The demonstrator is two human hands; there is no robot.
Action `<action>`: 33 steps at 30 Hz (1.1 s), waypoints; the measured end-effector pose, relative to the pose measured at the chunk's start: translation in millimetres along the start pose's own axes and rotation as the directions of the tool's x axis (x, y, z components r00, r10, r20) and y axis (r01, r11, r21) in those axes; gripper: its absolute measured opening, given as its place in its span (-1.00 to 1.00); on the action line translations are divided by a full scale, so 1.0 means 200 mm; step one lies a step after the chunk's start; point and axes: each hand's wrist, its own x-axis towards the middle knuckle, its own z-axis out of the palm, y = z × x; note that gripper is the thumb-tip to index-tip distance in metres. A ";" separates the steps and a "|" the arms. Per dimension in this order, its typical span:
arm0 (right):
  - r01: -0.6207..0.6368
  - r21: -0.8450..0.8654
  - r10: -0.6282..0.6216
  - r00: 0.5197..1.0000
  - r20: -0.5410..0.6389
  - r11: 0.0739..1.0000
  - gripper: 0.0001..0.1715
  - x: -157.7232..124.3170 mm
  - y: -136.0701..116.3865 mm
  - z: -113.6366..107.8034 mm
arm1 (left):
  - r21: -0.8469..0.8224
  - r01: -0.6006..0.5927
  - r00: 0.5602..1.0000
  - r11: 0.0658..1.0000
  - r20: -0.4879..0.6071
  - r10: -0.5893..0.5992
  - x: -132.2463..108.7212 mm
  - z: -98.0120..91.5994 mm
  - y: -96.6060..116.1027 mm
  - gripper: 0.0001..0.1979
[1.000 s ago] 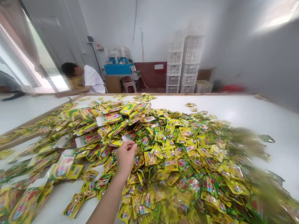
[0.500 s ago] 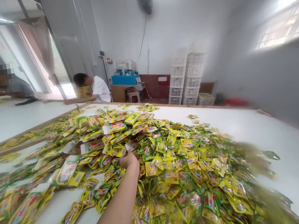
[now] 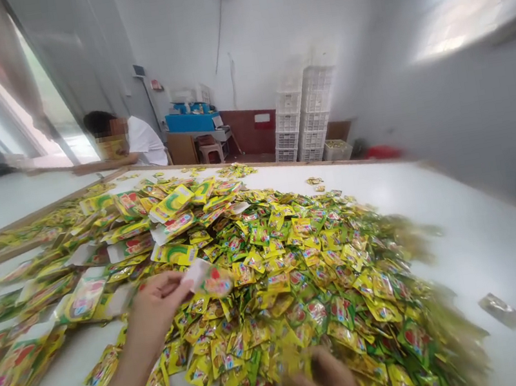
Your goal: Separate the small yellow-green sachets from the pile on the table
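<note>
My left hand (image 3: 159,296) pinches a small printed carton (image 3: 214,281) by its white end flap, holding it above a wide heap of sachets. The carton is yellow with red and green print and is tilted to the right. My right hand (image 3: 331,382) is low at the front edge of the heap, smeared by motion. A blurred yellow patch lies by its fingers, and I cannot make out whether it is gripped. Small shiny yellow and green sachets (image 3: 308,263) spread across the middle and right. Flat cartons (image 3: 169,204) are stacked behind and to the left of my left hand.
The white table (image 3: 383,179) has a wooden rim. A single silvery packet (image 3: 499,310) lies at right. Beyond the table are a person in a white top (image 3: 145,139), a blue-topped desk (image 3: 192,122) and stacked white crates (image 3: 313,106). Another person is at far left.
My left hand has drawn back from the carton pile toward me and left, now with a carton lifted in it. My right hand has come into view at the bottom. The view has shifted.
</note>
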 end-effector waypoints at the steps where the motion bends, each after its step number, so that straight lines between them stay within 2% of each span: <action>1: -0.006 0.092 0.008 1.000 -0.019 0.996 -0.63 0.03 -0.06 0.00 | 0.060 0.016 0.984 0.998 0.176 -0.027 -0.07 0.00 -0.01 -0.73; 2: 0.006 0.150 -0.001 0.999 -0.038 0.989 -0.60 0.07 -0.12 -0.01 | 0.120 0.019 0.936 0.993 0.347 -0.060 -0.15 0.03 -0.03 -0.78; 3: 0.025 0.169 -0.019 0.999 -0.040 0.985 -0.61 0.10 -0.17 -0.01 | 0.169 0.012 0.867 0.986 0.489 -0.094 -0.22 0.07 -0.05 -0.82; 4: 0.053 0.150 -0.050 0.998 -0.029 0.987 -0.65 0.13 -0.22 0.00 | 0.196 0.003 0.802 0.981 0.585 -0.119 -0.28 0.13 -0.08 -0.85; 6: 0.125 0.030 -0.126 0.992 0.022 0.992 -0.73 0.17 -0.26 0.00 | 0.191 0.011 0.724 0.981 0.676 -0.140 -0.38 0.23 -0.14 -0.86; 8: 0.217 -0.131 -0.206 0.974 0.095 0.967 -0.80 0.19 -0.24 0.00 | 0.172 0.053 0.687 0.984 0.708 -0.161 -0.44 0.31 -0.19 -0.86; 11: 0.328 -0.339 -0.276 0.942 0.192 0.882 -0.78 0.17 -0.19 -0.02 | 0.140 0.155 0.649 0.978 0.732 -0.208 -0.47 0.33 -0.24 -0.83; 15: 0.361 -0.513 -0.227 0.925 0.306 0.779 -0.73 0.16 -0.20 -0.07 | -0.005 0.351 0.589 0.936 0.779 -0.216 -0.56 0.33 -0.26 -0.72; 17: 0.364 -0.540 -0.184 0.915 0.359 0.759 -0.74 0.17 -0.23 -0.09 | -0.089 0.426 0.543 0.900 0.821 -0.176 -0.63 0.36 -0.29 -0.57; 18: 0.361 -0.546 -0.166 0.913 0.374 0.756 -0.75 0.18 -0.24 -0.10 | -0.125 0.438 0.529 0.890 0.836 -0.143 -0.66 0.39 -0.32 -0.55; 20: 0.342 -0.568 -0.129 0.915 0.382 0.748 -0.78 0.19 -0.27 -0.11 | -0.169 0.415 0.529 0.894 0.845 -0.085 -0.71 0.44 -0.38 -0.65; 23: 0.344 -0.633 -0.081 0.910 0.406 0.694 -0.81 0.20 -0.31 -0.14 | -0.168 0.351 0.560 0.921 0.826 -0.063 -0.74 0.48 -0.46 -0.78; 26: 0.449 -0.676 -0.049 0.851 0.523 0.584 -0.81 0.22 -0.38 -0.16 | -0.115 0.307 0.559 0.945 0.825 -0.081 -0.74 0.49 -0.47 -0.76; 28: 0.491 -0.678 -0.024 0.819 0.573 0.546 -0.80 0.23 -0.42 -0.17 | -0.121 0.310 0.548 0.943 0.833 -0.074 -0.74 0.48 -0.46 -0.71; 31: 0.427 -0.649 -0.013 0.841 0.541 0.630 -0.68 0.24 -0.43 -0.18 | -0.183 0.382 0.548 0.906 0.834 -0.062 -0.76 0.47 -0.45 -0.68; 33: 0.402 -0.603 -0.055 0.859 0.510 0.689 -0.71 0.24 -0.38 -0.18 | -0.204 0.404 0.561 0.892 0.825 -0.066 -0.77 0.46 -0.46 -0.71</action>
